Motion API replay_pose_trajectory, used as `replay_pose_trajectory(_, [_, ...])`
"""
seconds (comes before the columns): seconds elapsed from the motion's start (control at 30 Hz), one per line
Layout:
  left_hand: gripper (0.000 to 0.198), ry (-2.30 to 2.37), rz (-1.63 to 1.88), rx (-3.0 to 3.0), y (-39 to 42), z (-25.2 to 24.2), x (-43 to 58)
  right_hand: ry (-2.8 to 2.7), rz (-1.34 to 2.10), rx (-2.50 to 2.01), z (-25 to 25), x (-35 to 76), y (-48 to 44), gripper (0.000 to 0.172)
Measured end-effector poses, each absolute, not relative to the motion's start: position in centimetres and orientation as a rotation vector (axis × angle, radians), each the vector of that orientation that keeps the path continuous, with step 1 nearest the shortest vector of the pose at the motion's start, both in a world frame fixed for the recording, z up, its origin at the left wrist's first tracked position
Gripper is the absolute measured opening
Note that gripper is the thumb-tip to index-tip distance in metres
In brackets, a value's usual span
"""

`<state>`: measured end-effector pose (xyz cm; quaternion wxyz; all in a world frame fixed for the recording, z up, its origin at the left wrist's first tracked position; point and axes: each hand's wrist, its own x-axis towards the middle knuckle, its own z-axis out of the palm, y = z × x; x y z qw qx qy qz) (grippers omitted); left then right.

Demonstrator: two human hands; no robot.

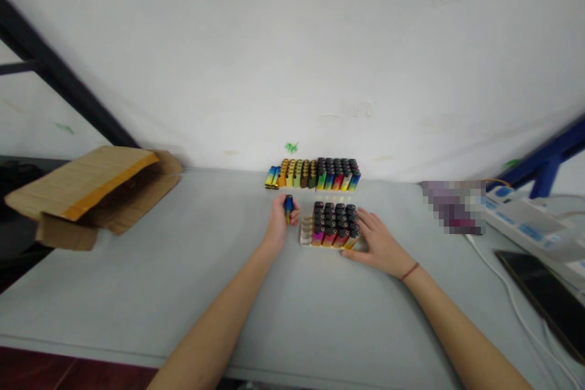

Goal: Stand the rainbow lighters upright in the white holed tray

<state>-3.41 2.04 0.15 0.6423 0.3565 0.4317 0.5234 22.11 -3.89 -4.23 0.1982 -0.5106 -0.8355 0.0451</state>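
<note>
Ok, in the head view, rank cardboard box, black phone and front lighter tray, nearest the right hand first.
1. Front lighter tray, just left of the right hand.
2. Black phone, well right.
3. Cardboard box, far left.

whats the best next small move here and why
Probably set the lighter into an empty slot on the left of the tray: the left hand holds it close by, and the right hand is at the tray's right side.

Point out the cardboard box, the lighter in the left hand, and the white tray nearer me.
Cardboard box (pixel 85 180): head view, on its upper panel.
Lighter (pixel 288 203): head view, on its blue upper part.
White tray (pixel 306 235): head view, on its bare left column.
</note>
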Motion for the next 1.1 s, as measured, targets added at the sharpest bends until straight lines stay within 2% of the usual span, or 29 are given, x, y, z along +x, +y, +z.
replay_pose_trajectory(0.7, [0.04, 1.01, 1.213, 0.584, 1.45, 1.08, -3.17, -2.346, 0.158, -1.46, -4.09, 22.04, -3.86, 0.09])
replay_pose_trajectory(1.1, [0.047, 1.008, 1.2, 0.6, 1.54, 0.89, -3.3, -2.341, 0.143, -1.413, -4.45, 22.23, -3.79, 0.088])
